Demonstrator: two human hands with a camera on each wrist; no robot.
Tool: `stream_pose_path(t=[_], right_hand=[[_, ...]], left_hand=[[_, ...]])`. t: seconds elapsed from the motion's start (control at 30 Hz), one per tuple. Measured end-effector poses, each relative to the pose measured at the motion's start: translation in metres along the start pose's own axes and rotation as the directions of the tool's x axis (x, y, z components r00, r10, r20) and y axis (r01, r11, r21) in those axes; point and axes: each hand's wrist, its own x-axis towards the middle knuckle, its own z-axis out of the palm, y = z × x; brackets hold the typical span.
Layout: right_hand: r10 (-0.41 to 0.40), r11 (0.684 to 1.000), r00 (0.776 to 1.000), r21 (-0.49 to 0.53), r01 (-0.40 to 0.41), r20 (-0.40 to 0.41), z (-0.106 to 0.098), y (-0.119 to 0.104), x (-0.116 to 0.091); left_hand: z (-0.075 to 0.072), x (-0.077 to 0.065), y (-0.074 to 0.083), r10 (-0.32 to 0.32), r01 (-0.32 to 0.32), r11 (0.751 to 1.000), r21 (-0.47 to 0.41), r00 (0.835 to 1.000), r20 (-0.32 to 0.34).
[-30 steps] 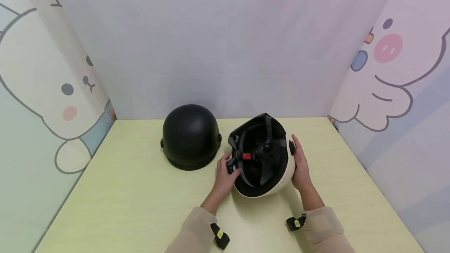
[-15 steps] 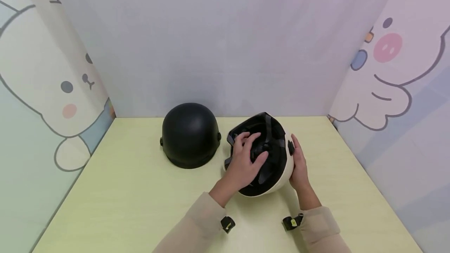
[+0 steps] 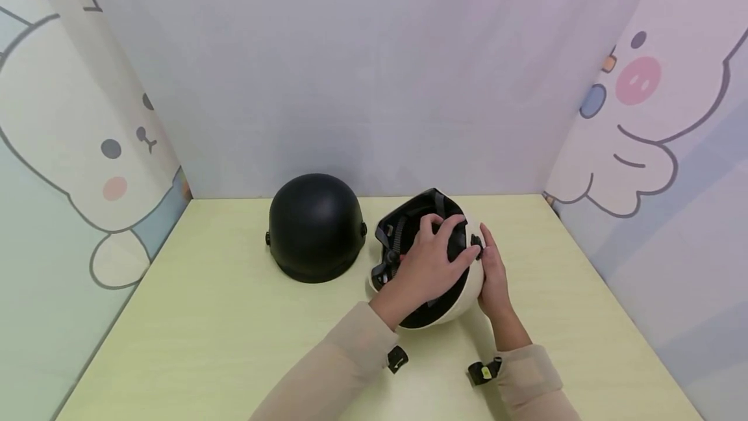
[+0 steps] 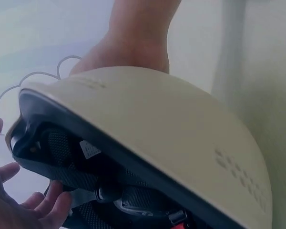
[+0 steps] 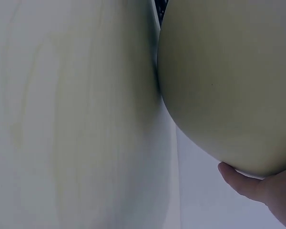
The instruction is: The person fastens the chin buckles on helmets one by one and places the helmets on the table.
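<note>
A cream helmet (image 3: 472,294) leans on the table with its dark lined opening facing up and left. My right hand (image 3: 495,281) holds its right side; in the right wrist view, the thumb (image 5: 243,185) presses the smooth shell (image 5: 229,86). Across the opening reaches my left hand (image 3: 429,265), fingers spread and bent at the right rim, hiding much of the lining. The left wrist view has these fingers (image 4: 55,207) right at a black strap (image 4: 66,175) inside the helmet. A bit of red buckle (image 4: 179,226) shows at the bottom there.
A black helmet (image 3: 315,232) sits dome up on the pale yellow table (image 3: 193,317), just left of the cream one. A grey back wall (image 3: 374,76) and side panels with cartoon animals surround the table. Black wrist devices (image 3: 482,372) hang from both sleeves.
My left hand has left the helmet's left rim and crossed over the opening to its right rim. The right hand stays on the right side. The helmet has shifted slightly left.
</note>
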Motion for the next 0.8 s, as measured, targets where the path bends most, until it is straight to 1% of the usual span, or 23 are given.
stream_pose_path(t=[0.2, 0.3, 0.43, 0.57, 0.67, 0.8], right_hand=[[0.012, 0.998, 0.999, -0.060, -0.014, -0.037, 0.007, -0.006, 0.000], [0.013, 0.996, 0.999, -0.086, -0.017, -0.047, 0.009, -0.008, -0.002], [0.004, 0.997, 0.999, -0.074, -0.007, -0.042, 0.010, -0.009, -0.004], [0.012, 0.998, 0.999, -0.067, -0.015, -0.042, 0.011, -0.010, -0.004], [0.014, 0.992, 0.998, -0.128, -0.021, -0.058, 0.010, -0.012, -0.003], [0.013, 0.980, 0.997, -0.198, -0.027, -0.071, 0.008, -0.020, -0.001]], left_hand=[[0.002, 0.004, 0.004, -0.037, 0.040, 0.998, -0.050, 0.997, 0.067], [0.003, 0.005, 0.004, -0.046, 0.052, 0.996, -0.079, 0.996, 0.079], [0.005, 0.005, 0.004, -0.045, 0.051, 0.993, -0.102, 0.997, 0.060], [0.006, 0.004, 0.004, -0.016, 0.018, 0.995, -0.099, 1.000, 0.021], [0.005, 0.004, 0.005, 0.006, -0.007, 0.995, -0.095, 1.000, -0.010], [0.002, 0.003, 0.006, 0.010, -0.014, 0.994, -0.112, 0.999, -0.032]])
